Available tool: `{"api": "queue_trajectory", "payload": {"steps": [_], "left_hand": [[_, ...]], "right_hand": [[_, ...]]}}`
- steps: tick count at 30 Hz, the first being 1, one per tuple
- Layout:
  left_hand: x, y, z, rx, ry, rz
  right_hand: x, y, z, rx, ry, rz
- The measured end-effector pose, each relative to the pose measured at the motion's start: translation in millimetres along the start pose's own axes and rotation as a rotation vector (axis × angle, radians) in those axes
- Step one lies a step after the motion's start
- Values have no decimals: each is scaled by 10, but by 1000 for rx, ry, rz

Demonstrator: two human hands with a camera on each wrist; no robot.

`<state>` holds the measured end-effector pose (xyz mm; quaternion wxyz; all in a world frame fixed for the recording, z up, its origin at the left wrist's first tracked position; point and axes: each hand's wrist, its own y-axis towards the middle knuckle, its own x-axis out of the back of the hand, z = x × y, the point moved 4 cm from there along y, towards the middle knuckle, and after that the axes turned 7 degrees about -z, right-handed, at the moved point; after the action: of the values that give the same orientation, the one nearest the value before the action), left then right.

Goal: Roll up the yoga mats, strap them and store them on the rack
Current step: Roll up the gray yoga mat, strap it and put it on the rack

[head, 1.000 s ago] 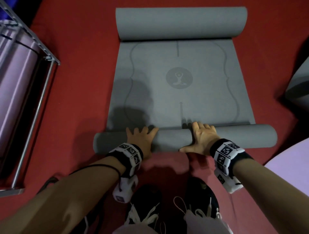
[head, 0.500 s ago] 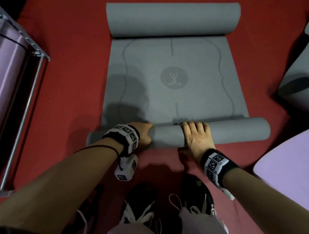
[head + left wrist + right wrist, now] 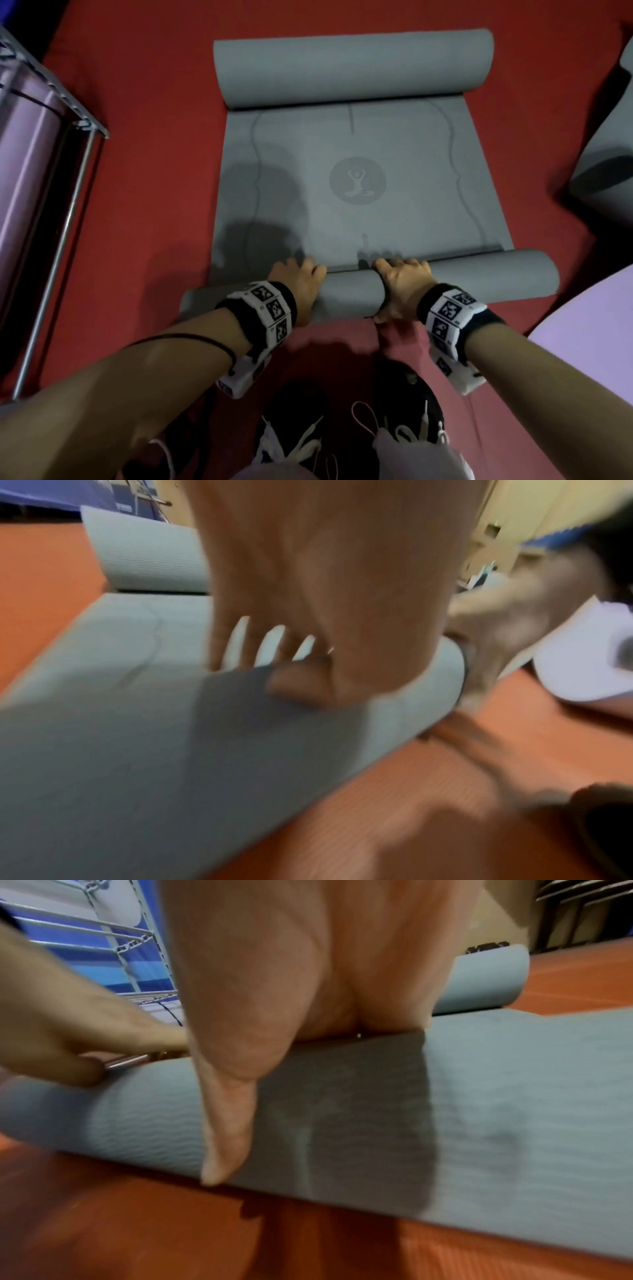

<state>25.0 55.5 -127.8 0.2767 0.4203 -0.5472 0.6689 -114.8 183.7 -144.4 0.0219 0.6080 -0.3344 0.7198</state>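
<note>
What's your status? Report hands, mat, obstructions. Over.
Left hand and right hand wrapped over near roll of the grey mat. Middle lies flat, not yet rolled. Far end curled up in the rolling path.

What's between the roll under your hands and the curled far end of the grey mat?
Only the flat middle of the grey mat, printed with a round emblem and wavy lines; nothing rests on it. Head view shows this.
</note>
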Motion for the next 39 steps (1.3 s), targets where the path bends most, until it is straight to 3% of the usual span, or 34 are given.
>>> {"api": "queue_trajectory", "payload": {"steps": [3, 6, 10, 16, 20, 25, 31, 39], "left_hand": [[-27, -72, 1, 51, -58, -58], [-185, -103, -23, 65, -65, -22], [-222, 8, 24, 70, -69, -49], [-128, 129, 131, 44, -135, -3], [-59, 161, 163, 5, -150, 20], [-127, 153, 76, -81, -177, 102], [-257, 176, -7, -72, -245, 265], [-129, 160, 59, -145, -137, 153]], "right_hand": [[112, 137, -40, -9, 54, 87], [139, 164, -63, 3, 103, 88], [91, 110, -85, 65, 103, -10], [168, -32, -69, 28, -114, -91], [50, -119, 39, -6, -125, -191], [-96, -253, 36, -17, -95, -300], [-223, -395, 118, -38, -74, -323], [-142, -362, 85, -22, -41, -306]]}}
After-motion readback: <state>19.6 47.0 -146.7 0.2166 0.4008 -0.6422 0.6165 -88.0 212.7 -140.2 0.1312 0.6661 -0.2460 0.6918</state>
